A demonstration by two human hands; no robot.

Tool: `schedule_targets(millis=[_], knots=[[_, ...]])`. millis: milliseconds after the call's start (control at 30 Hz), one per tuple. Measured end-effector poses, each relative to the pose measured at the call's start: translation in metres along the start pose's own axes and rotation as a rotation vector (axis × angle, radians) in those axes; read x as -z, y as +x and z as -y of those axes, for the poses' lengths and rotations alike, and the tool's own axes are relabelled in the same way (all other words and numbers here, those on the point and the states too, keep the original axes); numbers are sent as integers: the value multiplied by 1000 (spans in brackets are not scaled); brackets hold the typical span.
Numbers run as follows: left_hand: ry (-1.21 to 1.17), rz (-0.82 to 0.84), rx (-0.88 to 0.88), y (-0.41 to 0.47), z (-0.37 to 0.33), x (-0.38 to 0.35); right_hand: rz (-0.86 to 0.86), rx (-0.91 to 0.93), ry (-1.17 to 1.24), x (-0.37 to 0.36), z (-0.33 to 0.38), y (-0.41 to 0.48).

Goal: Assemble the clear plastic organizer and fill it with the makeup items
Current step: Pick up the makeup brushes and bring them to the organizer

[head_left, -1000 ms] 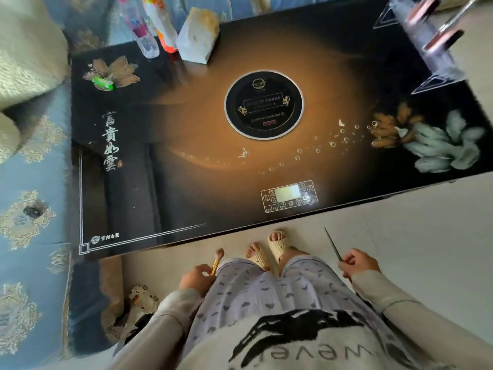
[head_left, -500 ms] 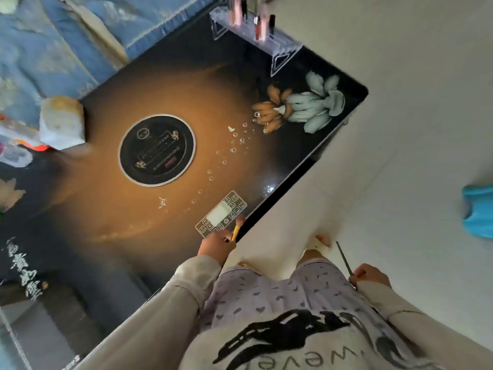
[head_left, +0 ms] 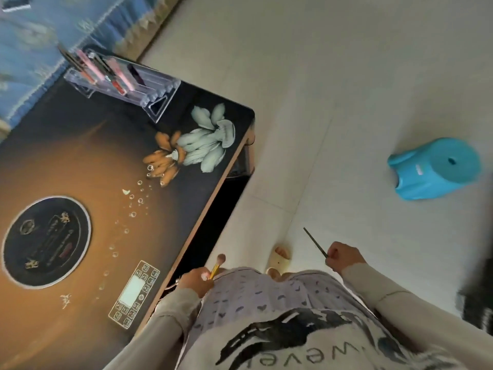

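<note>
The clear plastic organizer (head_left: 157, 98) stands on the far corner of the black table (head_left: 88, 161), with several lipstick tubes and pens (head_left: 106, 70) leaning in its slots. My left hand (head_left: 196, 281) grips a small makeup brush (head_left: 217, 265) with a yellow handle and pink tip, just off the table's near edge. My right hand (head_left: 344, 259) holds a thin dark pencil-like stick (head_left: 314, 241) pointing up and left over the floor. Both hands are low, close to my body and far from the organizer.
The table top carries a round black plate (head_left: 46, 241) and a printed control panel (head_left: 134, 293). A blue plastic stool (head_left: 434, 168) sits on the pale tile floor to the right. A blue patterned sofa (head_left: 32, 38) lies behind the table. My slippered foot (head_left: 280, 260) shows below.
The view has swung right, so the table now sits left and the blue stool is in full view. My left hand has dropped off the table edge toward my body; both hands still hold their items.
</note>
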State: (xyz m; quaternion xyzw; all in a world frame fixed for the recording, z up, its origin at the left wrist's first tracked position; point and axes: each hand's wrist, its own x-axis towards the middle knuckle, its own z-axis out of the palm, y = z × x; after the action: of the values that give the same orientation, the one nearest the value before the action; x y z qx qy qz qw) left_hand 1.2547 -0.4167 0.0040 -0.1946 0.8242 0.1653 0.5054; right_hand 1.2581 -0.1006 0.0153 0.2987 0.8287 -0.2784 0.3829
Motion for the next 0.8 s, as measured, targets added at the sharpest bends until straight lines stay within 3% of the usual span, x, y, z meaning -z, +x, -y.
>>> schedule_targets(millis=[267, 567, 800], knots=[[-8, -20, -47, 34, -100, 38, -47, -33, 218, 65, 1, 49], [161, -10, -157, 100, -226, 125, -56, -261, 329, 114, 16, 108], [223, -49, -328, 123, -352, 215, -57, -383, 256, 166, 49, 147]])
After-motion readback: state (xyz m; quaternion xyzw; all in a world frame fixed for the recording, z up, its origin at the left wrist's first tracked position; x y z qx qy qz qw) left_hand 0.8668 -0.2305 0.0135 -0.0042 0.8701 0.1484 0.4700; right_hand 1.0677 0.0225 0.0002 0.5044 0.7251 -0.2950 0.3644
